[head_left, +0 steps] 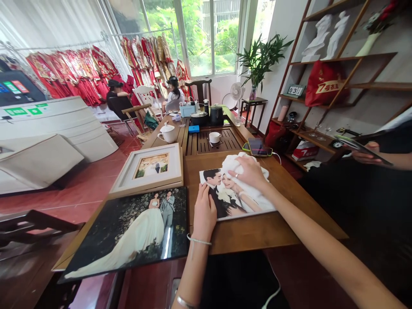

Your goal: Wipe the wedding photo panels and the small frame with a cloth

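Note:
A wedding photo panel [227, 202] with a couple in close-up lies flat on the wooden table in front of me. My left hand [205, 209] grips its left edge, fingers along the border. Over the panel's upper right part, my right hand [247, 171] is closed on a bunched white towel [259, 169] and presses it against the picture. The towel hides that corner. To the left of my left hand lies a larger glossy wedding photo [135, 227], overhanging the table's front edge. Behind it is a framed photo [149, 167] with a wide white mat.
A white teapot [167, 133], a tea tray with a white cup [214, 137] and a phone [259, 146] are farther back on the table [257, 238]. At right, a person's hand [370, 150] holds a device. Two people sit near racks of red garments [71, 73].

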The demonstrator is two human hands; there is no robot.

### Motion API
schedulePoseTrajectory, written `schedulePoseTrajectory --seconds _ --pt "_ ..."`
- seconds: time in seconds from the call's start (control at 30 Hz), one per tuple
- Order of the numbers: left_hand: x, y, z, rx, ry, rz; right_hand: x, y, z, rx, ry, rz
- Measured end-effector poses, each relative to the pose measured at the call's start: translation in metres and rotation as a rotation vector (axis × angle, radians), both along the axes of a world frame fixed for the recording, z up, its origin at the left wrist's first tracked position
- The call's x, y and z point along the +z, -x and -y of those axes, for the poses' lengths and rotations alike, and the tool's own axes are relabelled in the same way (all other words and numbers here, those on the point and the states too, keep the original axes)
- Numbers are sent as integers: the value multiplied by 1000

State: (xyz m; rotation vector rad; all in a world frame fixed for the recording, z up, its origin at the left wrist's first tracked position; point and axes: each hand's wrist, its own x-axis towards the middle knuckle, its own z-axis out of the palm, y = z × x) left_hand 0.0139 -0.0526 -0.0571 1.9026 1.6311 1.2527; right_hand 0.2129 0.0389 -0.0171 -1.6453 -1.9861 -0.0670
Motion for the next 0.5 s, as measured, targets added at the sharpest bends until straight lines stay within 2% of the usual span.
schedulePoseTrajectory --seconds 0.1,0.23,0.37,0.5 --pt "1 -1 1 -8 9 -6 3 18 12 133 33 7" --pt "0 -1 0 -32 -17 -2 5 28 51 345 65 12" --pt "-4 -1 -1 -4 -25 9 7 11 92 404 77 2" --pt "-3 -2 0 18 -7 -14 2 -24 107 360 60 3"
